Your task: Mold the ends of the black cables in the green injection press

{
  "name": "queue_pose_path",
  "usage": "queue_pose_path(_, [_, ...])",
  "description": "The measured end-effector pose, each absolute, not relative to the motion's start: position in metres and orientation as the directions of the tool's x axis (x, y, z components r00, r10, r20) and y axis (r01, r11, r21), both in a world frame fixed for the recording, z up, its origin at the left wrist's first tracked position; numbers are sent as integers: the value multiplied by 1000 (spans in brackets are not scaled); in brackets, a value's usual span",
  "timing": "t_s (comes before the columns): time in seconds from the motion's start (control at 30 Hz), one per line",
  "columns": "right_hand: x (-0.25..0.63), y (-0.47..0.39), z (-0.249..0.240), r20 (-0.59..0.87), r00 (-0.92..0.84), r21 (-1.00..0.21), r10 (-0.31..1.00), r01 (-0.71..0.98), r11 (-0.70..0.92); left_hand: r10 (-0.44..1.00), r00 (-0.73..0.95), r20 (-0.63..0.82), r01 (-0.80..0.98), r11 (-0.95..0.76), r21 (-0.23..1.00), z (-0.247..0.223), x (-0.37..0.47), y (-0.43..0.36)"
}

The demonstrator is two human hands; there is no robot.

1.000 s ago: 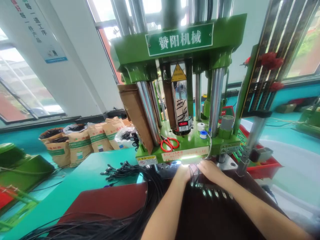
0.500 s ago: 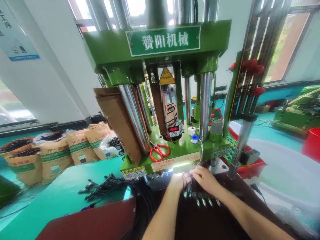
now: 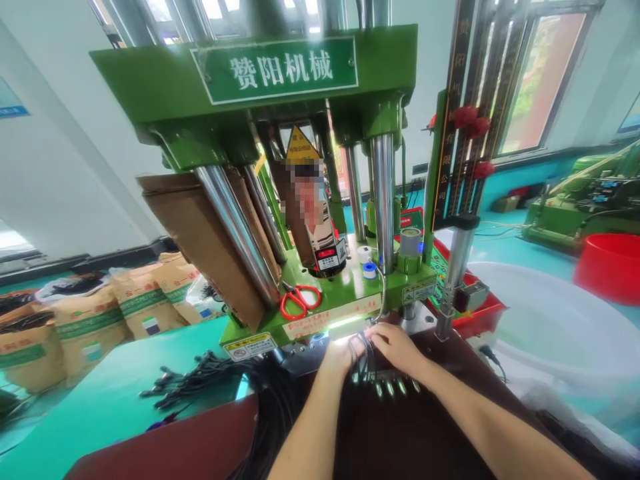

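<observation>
At the front lower edge of the green press (image 3: 350, 293), both my hands are close together at a bundle of thin black cables (image 3: 364, 365). My left hand (image 3: 345, 352) is closed around the cables, which loop over its fingers. From the right, my right hand (image 3: 393, 343) has its fingers bent in at the same cables; its fingertips are partly hidden. A bright lamp strip (image 3: 354, 321) glows just above the hands. Below them, several shiny metal pins (image 3: 397, 388) stick out in a row over the dark tabletop.
Red-handled scissors (image 3: 301, 301) and a blue tape roll (image 3: 369, 270) lie on the press bed. More black cables (image 3: 200, 377) spread over the turquoise table (image 3: 115, 373) at left. Cardboard (image 3: 200, 247) leans on a press column. Paper sacks (image 3: 90, 313) stand behind; a white tub (image 3: 530, 320) is at right.
The camera view has turned to the right, so the press and hands appear further left. Both hands remain at the cables by the press edge.
</observation>
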State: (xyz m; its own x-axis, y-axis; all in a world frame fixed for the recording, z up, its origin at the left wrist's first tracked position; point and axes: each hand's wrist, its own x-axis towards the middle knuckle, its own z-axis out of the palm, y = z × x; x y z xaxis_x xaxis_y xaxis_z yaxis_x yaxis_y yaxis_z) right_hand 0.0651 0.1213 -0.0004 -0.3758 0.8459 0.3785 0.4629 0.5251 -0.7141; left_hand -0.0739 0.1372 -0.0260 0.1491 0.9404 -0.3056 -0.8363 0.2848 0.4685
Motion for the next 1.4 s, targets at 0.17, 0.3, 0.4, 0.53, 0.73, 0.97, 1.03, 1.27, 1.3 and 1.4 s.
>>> queue_pose_path(0.17, [66,123,-4,363,-387,-719,847,462,520,953,173,-248,-835,276,477,-27,-74,138])
queue_pose_path(0.3, [66,123,-4,344,-397,-720,851,469,511,955,158,-250,-821,268,504,-28,-74,138])
queue_pose_path(0.4, [66,122,-3,326,-405,-722,854,476,501,958,156,-242,-802,266,536,-28,-74,138])
queue_pose_path(0.53, [66,123,-5,309,-418,-729,855,474,495,954,161,-255,-788,280,549,-29,-76,137])
queue_pose_path(0.73, [67,124,-6,302,-414,-731,859,477,487,940,164,-299,-752,315,579,-29,-78,136])
queue_pose_path(0.97, [67,123,2,336,-415,-731,845,451,512,932,165,-322,-717,337,610,-25,-78,137])
queue_pose_path(1.03, [69,124,5,341,-393,-743,854,443,501,932,151,-331,-715,334,615,-23,-77,136])
queue_pose_path(1.27, [73,152,17,340,-236,-759,910,502,414,932,127,-339,-720,322,614,-19,-75,135])
queue_pose_path(1.3, [70,159,20,348,-225,-749,910,517,415,932,127,-339,-722,321,613,-18,-75,135])
queue_pose_path(1.4, [53,183,31,361,-216,-710,907,567,418,933,128,-338,-725,320,610,-18,-74,135])
